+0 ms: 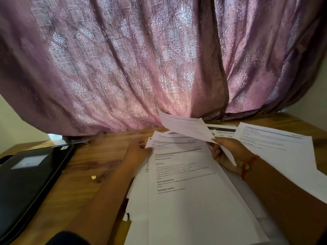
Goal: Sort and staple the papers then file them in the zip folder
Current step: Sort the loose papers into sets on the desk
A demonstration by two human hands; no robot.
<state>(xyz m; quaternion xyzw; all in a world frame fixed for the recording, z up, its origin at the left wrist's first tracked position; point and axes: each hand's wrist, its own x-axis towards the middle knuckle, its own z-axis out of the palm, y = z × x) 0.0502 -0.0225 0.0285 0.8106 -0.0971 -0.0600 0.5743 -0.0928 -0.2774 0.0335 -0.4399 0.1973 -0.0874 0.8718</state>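
Sorting is under way: our right hand (pixel 223 152) pinches a lifted sheet (pixel 184 127), left hand (pixel 137 151) grips the stack (pixel 185 183); next we likely lay it aside.

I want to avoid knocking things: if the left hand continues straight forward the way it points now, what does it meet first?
The left hand already grips the far edge of the paper stack. Beyond it lies bare wooden table, then probably the pink curtain; depth is unclear.
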